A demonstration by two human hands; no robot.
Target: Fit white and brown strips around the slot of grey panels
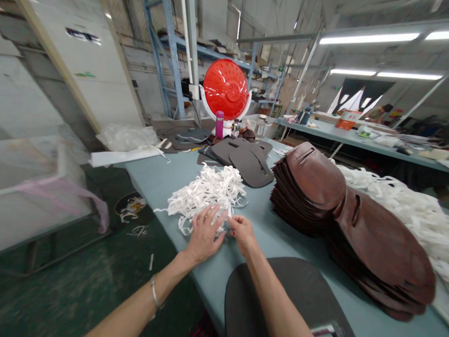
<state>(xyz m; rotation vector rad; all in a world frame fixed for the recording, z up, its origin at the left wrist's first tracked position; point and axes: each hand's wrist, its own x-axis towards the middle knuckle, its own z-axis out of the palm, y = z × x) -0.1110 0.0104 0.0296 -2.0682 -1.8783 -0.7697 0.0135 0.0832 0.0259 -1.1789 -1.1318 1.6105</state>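
A tangled pile of white strips [206,189] lies on the blue-grey table. My left hand [205,234] rests on the near side of the pile, its fingers spread. Close beside it, my right hand [242,231] pinches the end of a white strip [229,210] at the pile's near right edge. Under my right forearm lies a dark grey rounded sheet [298,290], partly hidden by the arm. To the right stands a tall stack of brown leather-like pieces [379,238] with slots in them.
Dark grey cut pieces [249,161] lie behind the pile. Farther back are a purple bottle [219,125] and a red round heater or fan [226,89]. More white strips [396,206] lie beyond the brown stack. A white bin [38,201] stands at the left.
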